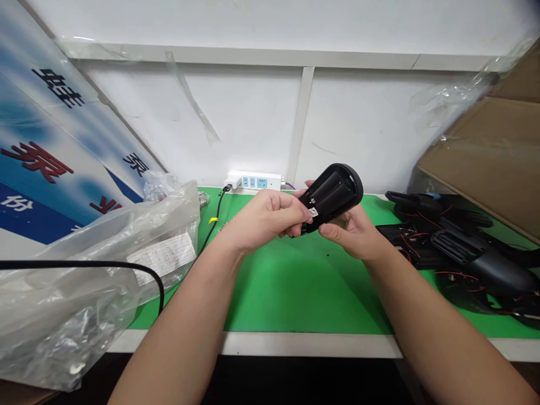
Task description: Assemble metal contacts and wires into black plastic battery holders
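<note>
Both hands hold a black plastic housing above the green mat. It is a rounded shell with ribbed hollows inside, open side toward me. My right hand supports it from below and behind. My left hand pinches its lower left end, where a small metal contact shows at the fingertips.
A pile of similar black housings with red wires lies at the right. A clear plastic bag with a label sits at the left, crossed by a black cable. A white power strip stands against the wall. Cardboard leans at far right.
</note>
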Demonstrator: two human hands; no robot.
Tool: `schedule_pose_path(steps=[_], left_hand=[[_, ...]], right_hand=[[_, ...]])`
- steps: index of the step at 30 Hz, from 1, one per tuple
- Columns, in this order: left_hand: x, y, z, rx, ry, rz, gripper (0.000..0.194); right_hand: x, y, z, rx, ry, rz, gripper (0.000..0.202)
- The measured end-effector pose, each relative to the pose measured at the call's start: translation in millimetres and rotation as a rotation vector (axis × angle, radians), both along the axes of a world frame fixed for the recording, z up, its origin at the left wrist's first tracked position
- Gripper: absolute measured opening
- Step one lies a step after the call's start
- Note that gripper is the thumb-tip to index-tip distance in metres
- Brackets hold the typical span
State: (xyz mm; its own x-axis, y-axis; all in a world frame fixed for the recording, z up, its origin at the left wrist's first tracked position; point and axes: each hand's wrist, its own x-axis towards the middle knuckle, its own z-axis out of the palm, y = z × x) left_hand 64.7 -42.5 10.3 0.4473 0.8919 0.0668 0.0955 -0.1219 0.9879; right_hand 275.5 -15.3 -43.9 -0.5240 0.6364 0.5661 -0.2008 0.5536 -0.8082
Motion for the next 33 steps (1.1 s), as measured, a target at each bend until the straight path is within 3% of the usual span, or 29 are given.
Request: schedule_pose_path(steps=[10,17,23,27,33], left_hand=[[1,2,-2.0,0.016,-0.013,-0.001,0.014],[2,1,-0.6,0.027,-0.026,-0.020,0.025],[1,2,-2.7,0.020,-0.007,-0.011,0.016],[0,2,-4.9,0.041,0.039,-0.019,0.019],[1,5,-8.9,0.085,0.092,-0.009,0.016]], right_hand=[[1,2,2.2,0.018,-0.061,-0.064,0.064],[0,3,3.5,0.062,-0.016,0.021,0.060],[2,4,2.2,0.066,-0.057,-0.029,0.059],[6,6,2.0,0.152,-0.129,-0.055,0.051],[13,8,1.8,0.241,-0.188,-0.129,0.066]])
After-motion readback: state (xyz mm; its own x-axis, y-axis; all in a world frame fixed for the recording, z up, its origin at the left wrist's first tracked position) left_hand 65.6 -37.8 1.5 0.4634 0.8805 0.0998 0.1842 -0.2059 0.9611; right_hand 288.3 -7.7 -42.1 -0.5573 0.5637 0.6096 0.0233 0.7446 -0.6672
